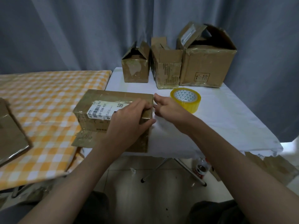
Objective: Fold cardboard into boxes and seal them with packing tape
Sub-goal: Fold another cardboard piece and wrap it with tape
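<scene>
Sealing appears under way: the left hand grips the labelled box's right end at frame centre on the worktop. The right hand, fingers loosely extended, touches that end. Tape roll lies just beyond; fetching it seems next.

A grey-blue pleated fabric curtain is hanging across the whole back of the room. In front of it a folding table draped in white cloth is standing on thin metal legs. Left of that table, a surface covered in orange-and-white checked cloth is lying alongside, touching it. Below the table, pale floor tiles are catching soft, dim light.
</scene>
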`<state>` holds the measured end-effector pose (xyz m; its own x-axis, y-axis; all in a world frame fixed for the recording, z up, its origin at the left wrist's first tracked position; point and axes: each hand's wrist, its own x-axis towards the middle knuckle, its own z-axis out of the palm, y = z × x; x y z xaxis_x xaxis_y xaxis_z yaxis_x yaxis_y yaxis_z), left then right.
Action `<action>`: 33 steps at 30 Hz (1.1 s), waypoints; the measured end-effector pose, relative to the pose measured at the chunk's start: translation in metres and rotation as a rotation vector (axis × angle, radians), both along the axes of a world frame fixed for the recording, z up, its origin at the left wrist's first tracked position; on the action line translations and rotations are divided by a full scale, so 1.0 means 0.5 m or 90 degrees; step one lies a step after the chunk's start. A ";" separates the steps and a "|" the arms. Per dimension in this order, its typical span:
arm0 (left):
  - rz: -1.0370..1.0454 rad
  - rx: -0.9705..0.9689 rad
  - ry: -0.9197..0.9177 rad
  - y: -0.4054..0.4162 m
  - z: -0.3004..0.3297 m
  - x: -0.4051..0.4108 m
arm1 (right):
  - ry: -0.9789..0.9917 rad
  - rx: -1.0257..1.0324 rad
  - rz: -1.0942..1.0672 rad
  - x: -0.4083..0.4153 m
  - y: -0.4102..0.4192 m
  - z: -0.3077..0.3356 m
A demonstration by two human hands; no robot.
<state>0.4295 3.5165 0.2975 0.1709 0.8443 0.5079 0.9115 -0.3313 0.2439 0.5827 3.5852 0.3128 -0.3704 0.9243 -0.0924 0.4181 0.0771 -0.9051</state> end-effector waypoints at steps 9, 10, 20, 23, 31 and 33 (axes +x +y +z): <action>0.065 -0.057 -0.069 0.023 0.046 -0.117 | -0.015 0.033 -0.051 0.011 -0.077 0.046; 0.150 -0.052 -0.044 0.023 0.048 -0.141 | -0.048 0.033 -0.034 0.009 -0.082 0.049; 0.313 -0.054 -0.155 0.013 0.066 -0.221 | 0.086 0.075 -0.182 -0.013 -0.014 0.037; 0.279 -0.095 -0.154 0.021 0.059 -0.225 | 0.178 0.022 -0.255 -0.021 0.018 0.023; 0.220 -0.105 -0.241 0.019 0.066 -0.209 | 0.260 -0.061 -0.195 -0.058 0.015 -0.002; 0.203 -0.093 -0.235 0.008 0.075 -0.204 | 0.273 -0.067 -0.184 -0.063 0.018 -0.002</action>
<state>0.3274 3.5206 0.3352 -0.2753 0.8922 0.3580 0.8055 0.0108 0.5925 0.5511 3.5942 0.3118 -0.1264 0.9882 -0.0869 -0.0002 -0.0876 -0.9962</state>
